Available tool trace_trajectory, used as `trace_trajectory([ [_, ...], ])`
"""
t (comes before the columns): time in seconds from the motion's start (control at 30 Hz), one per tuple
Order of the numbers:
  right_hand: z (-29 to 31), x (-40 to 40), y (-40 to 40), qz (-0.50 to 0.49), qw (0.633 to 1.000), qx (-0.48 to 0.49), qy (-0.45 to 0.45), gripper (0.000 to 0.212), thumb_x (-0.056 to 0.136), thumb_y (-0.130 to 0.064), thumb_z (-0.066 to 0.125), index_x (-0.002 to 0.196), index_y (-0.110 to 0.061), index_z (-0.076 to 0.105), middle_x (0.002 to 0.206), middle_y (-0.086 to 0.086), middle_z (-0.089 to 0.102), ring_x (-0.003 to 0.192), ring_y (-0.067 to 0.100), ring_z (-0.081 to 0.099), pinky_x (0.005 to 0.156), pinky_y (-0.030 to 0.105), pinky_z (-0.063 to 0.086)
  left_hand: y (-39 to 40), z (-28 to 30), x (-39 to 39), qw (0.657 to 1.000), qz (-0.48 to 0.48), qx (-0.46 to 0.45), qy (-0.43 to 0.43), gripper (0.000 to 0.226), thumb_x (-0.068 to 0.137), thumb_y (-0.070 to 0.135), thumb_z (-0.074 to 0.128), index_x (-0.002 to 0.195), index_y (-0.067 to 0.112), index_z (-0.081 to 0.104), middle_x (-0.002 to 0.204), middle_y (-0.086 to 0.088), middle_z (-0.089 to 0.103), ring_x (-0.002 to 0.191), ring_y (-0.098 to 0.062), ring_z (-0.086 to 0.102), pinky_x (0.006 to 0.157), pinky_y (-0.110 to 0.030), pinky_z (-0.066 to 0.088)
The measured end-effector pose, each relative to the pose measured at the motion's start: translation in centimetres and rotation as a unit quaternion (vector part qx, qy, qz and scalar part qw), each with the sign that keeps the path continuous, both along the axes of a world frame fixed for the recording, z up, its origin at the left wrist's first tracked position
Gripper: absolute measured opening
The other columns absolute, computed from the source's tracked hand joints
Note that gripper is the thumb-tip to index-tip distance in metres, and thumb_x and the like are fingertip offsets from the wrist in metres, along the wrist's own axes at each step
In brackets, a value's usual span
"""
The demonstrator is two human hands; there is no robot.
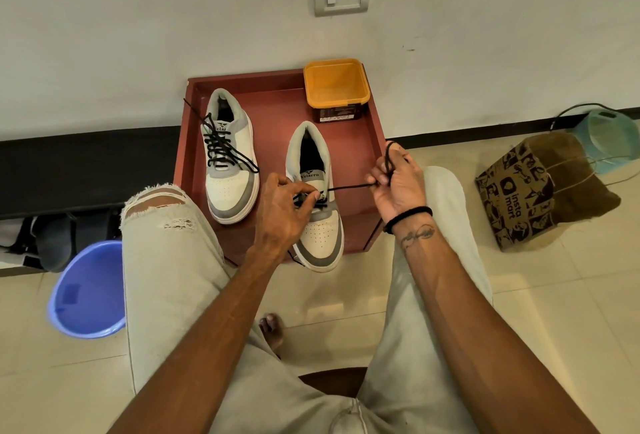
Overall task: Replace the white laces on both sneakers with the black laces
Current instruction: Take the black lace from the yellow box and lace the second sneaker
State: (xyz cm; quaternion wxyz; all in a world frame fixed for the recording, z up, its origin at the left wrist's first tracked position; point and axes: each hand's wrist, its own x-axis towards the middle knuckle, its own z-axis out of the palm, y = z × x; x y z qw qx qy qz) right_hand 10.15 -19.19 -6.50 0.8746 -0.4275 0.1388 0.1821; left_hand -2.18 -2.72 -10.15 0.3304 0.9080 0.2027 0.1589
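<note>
Two white-and-grey sneakers stand on a red-brown tray (273, 94). The left sneaker (230, 156) carries a black lace through its eyelets, its ends hanging loose. The right sneaker (317, 201) sits at the tray's front edge with a black lace (349, 187) threaded through its lower eyelets. My left hand (282, 205) pinches that lace at the eyelets over the tongue. My right hand (398, 180) holds the lace's free end, pulled taut to the right, with a loop standing up above the fingers. No white laces are in view.
An open orange tub (336, 87) sits at the tray's back right corner. A blue bucket (88, 289) stands left of my knee. A brown paper bag (530, 191) and a green bag (609, 132) lie on the tiled floor at right. The wall is just behind the tray.
</note>
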Motion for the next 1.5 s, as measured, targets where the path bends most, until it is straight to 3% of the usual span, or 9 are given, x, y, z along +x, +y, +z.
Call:
trace_trajectory([
  [0.27,0.6,1.1,-2.1,-0.008,0.996,0.073,-0.043,0.012,0.105,-0.021,0.055,0.096,-0.018,0.062,0.060,-0.004,0.034,0.043,0.007,0.027,0.039,0.021,0.024,-0.1,0.3,-0.2,1.000,0.005,0.005,0.010,0.023,0.092,0.040,0.075,0.109,0.024,0.079,0.106,-0.002,0.052,0.099,-0.017,0.054,0.081,-0.033,0.053],
  [0.37,0.6,0.9,-1.8,0.006,0.990,-0.094,-0.108,0.010,0.102,-0.027,0.061,0.099,-0.018,0.066,0.063,-0.005,0.042,0.048,0.008,0.034,0.043,0.022,0.029,-0.1,0.4,-0.2,1.000,0.000,0.001,0.005,0.022,0.093,0.037,0.075,0.109,0.022,0.079,0.106,-0.002,0.052,0.098,-0.016,0.054,0.081,-0.031,0.053],
  [0.53,-0.8,-1.1,-0.5,0.220,0.770,-0.490,-0.344,0.006,0.092,-0.031,0.075,0.092,-0.026,0.070,0.082,-0.020,0.065,0.075,-0.008,0.060,0.070,0.008,0.045,0.1,0.2,-0.1,0.999,-0.011,-0.035,0.010,0.025,0.096,0.038,0.071,0.113,0.021,0.078,0.106,-0.002,0.049,0.097,-0.015,0.056,0.082,-0.031,0.057],
  [0.67,-2.9,-1.8,0.8,0.333,0.607,-0.623,-0.364,0.026,0.092,-0.044,0.071,0.080,-0.021,0.070,0.074,-0.003,0.068,0.071,0.018,0.065,0.063,0.032,0.051,0.5,0.9,-0.3,0.998,-0.016,-0.055,-0.018,0.024,0.104,0.034,0.058,0.112,0.017,0.074,0.100,0.004,0.055,0.095,-0.017,0.060,0.082,-0.036,0.057],
  [0.87,-2.0,-2.1,0.5,0.278,0.688,-0.571,-0.352,0.012,0.095,-0.028,0.069,0.097,-0.019,0.076,0.088,-0.006,0.074,0.084,0.010,0.066,0.076,0.026,0.053,1.3,1.3,-0.8,0.993,0.006,-0.115,0.014,0.031,0.093,0.004,0.068,0.120,0.014,0.057,0.087,0.007,0.065,0.079,-0.006,0.063,0.072,-0.027,0.058],
  [1.03,-2.1,-2.2,0.6,0.269,0.678,-0.585,-0.355,0.010,0.096,-0.029,0.066,0.097,-0.023,0.074,0.090,-0.005,0.073,0.086,0.016,0.068,0.078,0.033,0.056,1.3,1.5,-0.9,0.994,0.017,-0.106,0.032,0.031,0.088,0.007,0.072,0.113,0.018,0.058,0.083,0.007,0.064,0.072,-0.010,0.062,0.070,-0.040,0.061],
  [1.2,-2.1,-2.1,0.5,0.242,0.656,-0.630,-0.337,0.018,0.097,-0.031,0.064,0.102,-0.017,0.074,0.095,0.002,0.074,0.090,0.022,0.069,0.082,0.041,0.060,1.8,2.7,-1.3,0.997,0.042,-0.053,0.025,0.028,0.083,0.014,0.078,0.103,0.019,0.060,0.079,0.003,0.065,0.071,-0.011,0.062,0.065,-0.024,0.055],
  [1.37,-0.7,-1.4,0.2,0.173,0.835,-0.463,-0.240,0.019,0.091,-0.034,0.074,0.100,-0.018,0.069,0.090,-0.006,0.070,0.082,0.008,0.065,0.076,0.025,0.055,1.9,2.6,-1.1,0.996,0.055,-0.070,-0.005,0.024,0.088,0.020,0.077,0.109,0.018,0.065,0.081,0.005,0.065,0.072,-0.005,0.060,0.070,-0.022,0.056],
  [1.5,1.1,-1.3,-0.1,0.189,0.945,-0.259,-0.067,0.036,0.101,-0.054,0.052,0.102,-0.019,0.063,0.078,0.000,0.065,0.059,0.009,0.049,0.052,0.023,0.035,1.4,3.1,-0.7,0.997,0.046,-0.033,-0.061,0.020,0.092,0.042,0.074,0.098,0.024,0.068,0.081,0.009,0.066,0.076,-0.009,0.062,0.066,-0.024,0.053],
])
